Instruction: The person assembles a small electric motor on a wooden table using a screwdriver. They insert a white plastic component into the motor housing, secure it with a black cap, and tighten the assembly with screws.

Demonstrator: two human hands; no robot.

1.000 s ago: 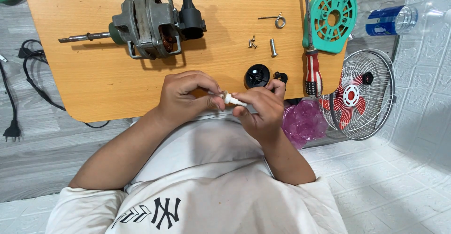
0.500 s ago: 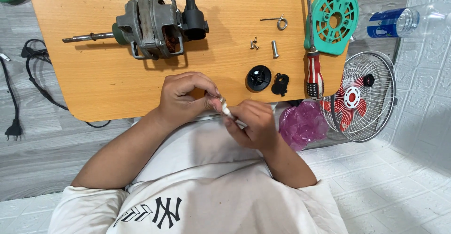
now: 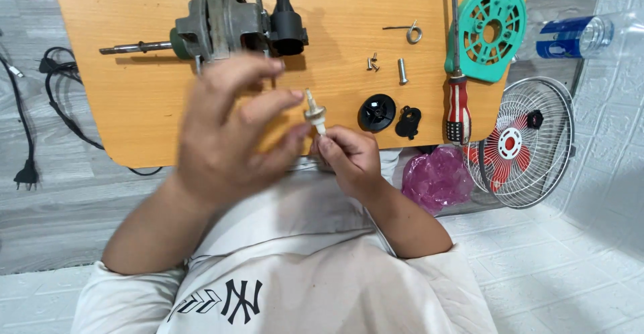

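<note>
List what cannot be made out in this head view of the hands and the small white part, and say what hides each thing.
- Left hand: motion-blurred; its finger grip is unclear.
- Small white part: lower end hidden inside the right hand; too small to identify.
- Fan motor: top cut off by the upper frame edge.
- Screwdriver: tip cut off by the upper edge.
- Screws: too small to tell type.

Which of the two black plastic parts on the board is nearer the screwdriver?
The irregular black piece, right of the round black knob, lies closest to the red-handled screwdriver.
</note>
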